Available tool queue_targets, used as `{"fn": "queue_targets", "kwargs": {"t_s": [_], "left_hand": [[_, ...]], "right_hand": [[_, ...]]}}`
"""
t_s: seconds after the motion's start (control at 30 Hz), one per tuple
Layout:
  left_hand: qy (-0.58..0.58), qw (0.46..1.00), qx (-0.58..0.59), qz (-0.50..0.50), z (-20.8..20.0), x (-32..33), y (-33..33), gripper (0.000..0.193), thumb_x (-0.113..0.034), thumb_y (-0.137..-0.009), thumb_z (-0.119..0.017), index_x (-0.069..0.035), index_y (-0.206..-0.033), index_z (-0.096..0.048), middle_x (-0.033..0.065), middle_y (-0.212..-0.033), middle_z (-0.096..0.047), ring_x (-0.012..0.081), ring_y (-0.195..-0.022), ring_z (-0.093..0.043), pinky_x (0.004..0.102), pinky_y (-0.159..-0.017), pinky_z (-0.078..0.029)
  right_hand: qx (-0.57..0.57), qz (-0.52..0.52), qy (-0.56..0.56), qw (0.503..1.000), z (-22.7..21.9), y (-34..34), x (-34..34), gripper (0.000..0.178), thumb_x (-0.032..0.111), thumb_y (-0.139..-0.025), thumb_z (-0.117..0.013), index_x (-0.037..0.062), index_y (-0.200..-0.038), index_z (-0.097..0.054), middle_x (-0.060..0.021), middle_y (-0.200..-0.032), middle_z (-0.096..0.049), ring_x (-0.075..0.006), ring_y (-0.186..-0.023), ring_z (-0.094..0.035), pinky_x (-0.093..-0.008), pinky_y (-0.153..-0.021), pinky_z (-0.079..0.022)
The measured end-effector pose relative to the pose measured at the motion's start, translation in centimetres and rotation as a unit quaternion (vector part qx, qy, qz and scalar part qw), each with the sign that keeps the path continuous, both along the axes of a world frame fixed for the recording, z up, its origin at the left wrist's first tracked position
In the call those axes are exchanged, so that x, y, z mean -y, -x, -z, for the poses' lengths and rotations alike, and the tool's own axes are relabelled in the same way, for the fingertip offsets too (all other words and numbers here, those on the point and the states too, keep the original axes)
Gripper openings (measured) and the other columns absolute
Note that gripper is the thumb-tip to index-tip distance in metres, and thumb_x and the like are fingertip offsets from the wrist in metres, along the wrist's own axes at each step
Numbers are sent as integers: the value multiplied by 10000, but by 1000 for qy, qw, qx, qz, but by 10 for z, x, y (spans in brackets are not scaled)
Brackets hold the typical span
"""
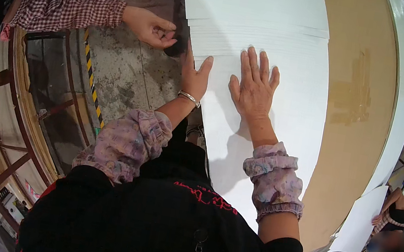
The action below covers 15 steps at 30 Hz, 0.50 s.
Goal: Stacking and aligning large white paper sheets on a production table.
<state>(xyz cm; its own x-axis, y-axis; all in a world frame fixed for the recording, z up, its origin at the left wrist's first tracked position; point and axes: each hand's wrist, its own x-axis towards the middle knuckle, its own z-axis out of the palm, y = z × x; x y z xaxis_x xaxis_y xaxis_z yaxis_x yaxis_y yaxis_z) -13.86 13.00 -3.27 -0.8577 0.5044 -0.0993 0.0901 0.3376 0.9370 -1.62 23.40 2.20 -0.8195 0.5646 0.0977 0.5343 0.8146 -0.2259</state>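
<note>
Large white sheets lie in an overlapping stack, with several edges fanned in thin lines toward the far end. My right hand rests on them palm down, its fingers spread. At the stack's left edge is my left hand, thumb apart over the white surface and the other fingers along the edge, partly hidden. It looks open, with nothing visibly gripped. A co-worker's hand, in a checked sleeve, reaches in from the left close to the same edge, its fingers half curled.
Brown cardboard with strips of tape lies right of the sheets. Beyond it runs another white stack, where a second person holds a white sheet. A metal-framed rack and a yellow-black floor stripe are at left.
</note>
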Motion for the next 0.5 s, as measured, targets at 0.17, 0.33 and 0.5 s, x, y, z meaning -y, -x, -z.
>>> {"fn": "queue_targets", "kwargs": {"t_s": [0.17, 0.33, 0.5], "left_hand": [[32, 999, 15, -23, -15, -2, -2, 704, -178, -800, -630, -54, -1389, -265, 196, -1220, -393, 304, -1132, -422, 374, -957, -348], [38, 999, 20, -15, -17, -3, -1, 721, -206, -784, -646, -47, -1383, -276, 203, -1176, -419, 316, -1094, -439, 369, -939, -363], [47, 999, -20, 16, -8, 4, 5, 736, -268, -792, -644, -16, -1374, -269, 236, -1229, -458, 375, -1118, -416, 409, -983, -317]], "right_hand": [[-5, -5, 5, 1000, -2, 1, 0, 587, 307, -839, -460, 141, -1382, -309, -16, -1436, -306, -235, -1334, -235, -492, -1053, -118], [-12, -4, -11, 1000, 5, -3, 1, 568, 325, -841, -463, 147, -1366, -341, -2, -1433, -310, -238, -1328, -247, -519, -1052, -135], [8, -17, -8, 1000, 4, -2, 0, 575, 314, -838, -481, 135, -1366, -338, -33, -1432, -310, -245, -1329, -247, -520, -1043, -147]]}}
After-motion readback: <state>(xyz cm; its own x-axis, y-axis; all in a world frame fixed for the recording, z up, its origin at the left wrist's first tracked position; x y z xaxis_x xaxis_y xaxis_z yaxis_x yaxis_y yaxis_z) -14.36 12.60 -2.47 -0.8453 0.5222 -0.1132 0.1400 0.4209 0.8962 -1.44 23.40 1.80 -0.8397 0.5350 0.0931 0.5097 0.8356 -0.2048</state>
